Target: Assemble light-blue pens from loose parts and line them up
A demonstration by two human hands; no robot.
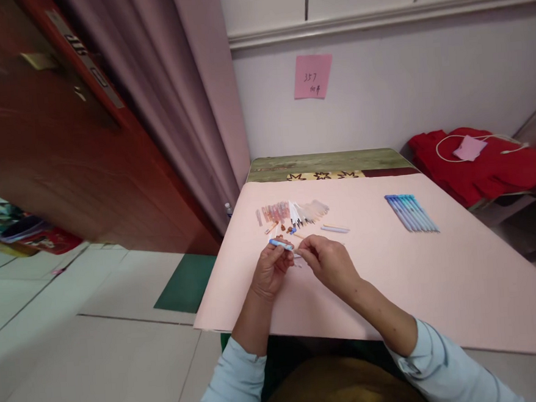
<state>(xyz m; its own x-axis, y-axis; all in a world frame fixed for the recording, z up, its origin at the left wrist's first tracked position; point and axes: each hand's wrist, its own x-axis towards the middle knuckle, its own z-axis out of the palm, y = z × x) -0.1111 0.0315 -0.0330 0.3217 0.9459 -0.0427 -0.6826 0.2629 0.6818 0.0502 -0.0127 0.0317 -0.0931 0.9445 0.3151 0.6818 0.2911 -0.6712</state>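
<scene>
My left hand (269, 273) grips a blue-and-white pen part (281, 245) between thumb and fingers, above the near part of the table. Close beside its right end, my right hand (331, 263) is closed in a pinch; what lies between its fingertips is too small to make out. Just beyond my hands are white pen refills with dark tips (299, 216), pinkish patterned pieces (275, 213) and translucent tubes (317, 210). Two pale lavender barrels (335, 228) lie to their right. Small brown bits (283, 227) are scattered in front. Several assembled-looking blue pens (411, 213) form a row further right.
The table has a pale pink cover (439, 287) and a green wood-patterned far end (329, 162). Red cloth (486, 167) with a white cable is piled at the right. A brown door (83, 128) and a mauve curtain (182, 97) stand to the left.
</scene>
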